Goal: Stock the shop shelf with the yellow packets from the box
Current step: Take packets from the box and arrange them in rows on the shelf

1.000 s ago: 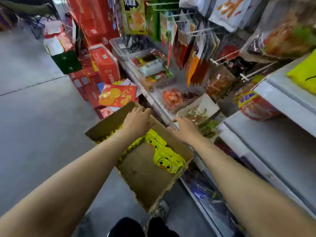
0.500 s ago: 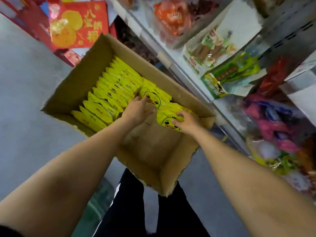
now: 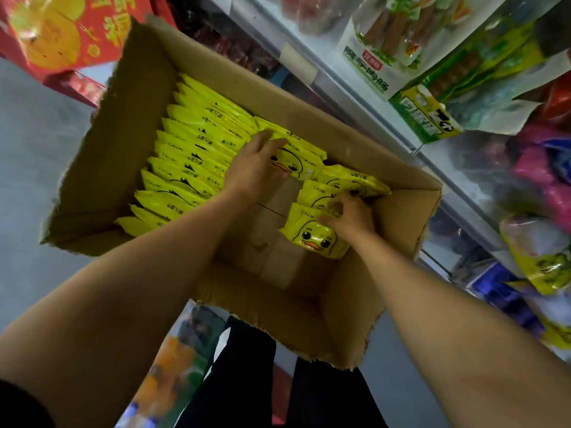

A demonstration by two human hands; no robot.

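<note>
Hands (image 3: 350,216) now lower on pkts (image 3: 312,234)

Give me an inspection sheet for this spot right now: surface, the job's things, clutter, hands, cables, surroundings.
Surface: grey floor under the box.
Job's things: open cardboard box; row of yellow packets standing along its left side, a few duck-face packets on the right, bare cardboard bottom between.
Clutter: nothing seen.
Hands: left hand rests, fingers spread, on a duck-face packet; right hand grips packets.
Cables: nothing seen.
Surroundings: white shop shelf with bagged snacks; red cartons behind.
</note>
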